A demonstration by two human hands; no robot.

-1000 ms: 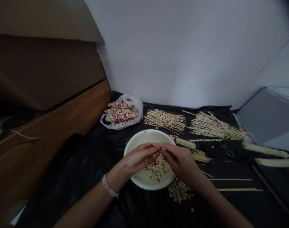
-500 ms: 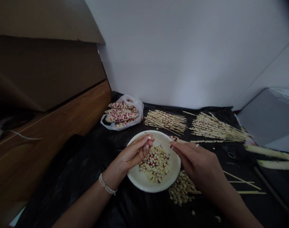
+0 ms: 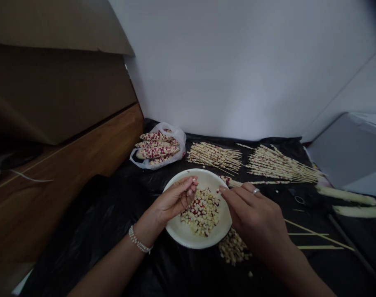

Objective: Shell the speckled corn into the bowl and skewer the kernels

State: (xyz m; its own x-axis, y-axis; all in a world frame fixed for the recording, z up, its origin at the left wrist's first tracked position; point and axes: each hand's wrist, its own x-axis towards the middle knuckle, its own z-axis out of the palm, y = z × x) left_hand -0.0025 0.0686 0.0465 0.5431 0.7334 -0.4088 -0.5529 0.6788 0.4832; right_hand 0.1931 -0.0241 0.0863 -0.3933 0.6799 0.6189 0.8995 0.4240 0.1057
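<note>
Above the bowl's left side, the thumb and fingertips of my left hand (image 3: 177,196) pinch a pale corn kernel (image 3: 194,180). Over the bowl's right rim, my right hand (image 3: 251,208) is closed on a thin skewer (image 3: 319,234), whose bare end sticks out behind the hand to the lower right. A red kernel (image 3: 218,190) shows at its fingertips; any other kernels on the skewer are hidden by the fingers. Below both hands stands a white bowl (image 3: 196,243) with loose cream and dark red kernels (image 3: 203,214) in it.
A plastic bag (image 3: 181,138) holds corn cobs (image 3: 157,152). Two bundles of kernel-threaded skewers (image 3: 214,156) (image 3: 274,165) lie near the wall. More kernels (image 3: 234,247) are heaped beside the bowl. Stripped cobs (image 3: 358,211) lie at the right on black plastic sheeting (image 3: 138,183).
My right hand has drawn the skewer to the right, away from my left hand, so the bare length between the hands no longer shows. My left hand has barely moved.
</note>
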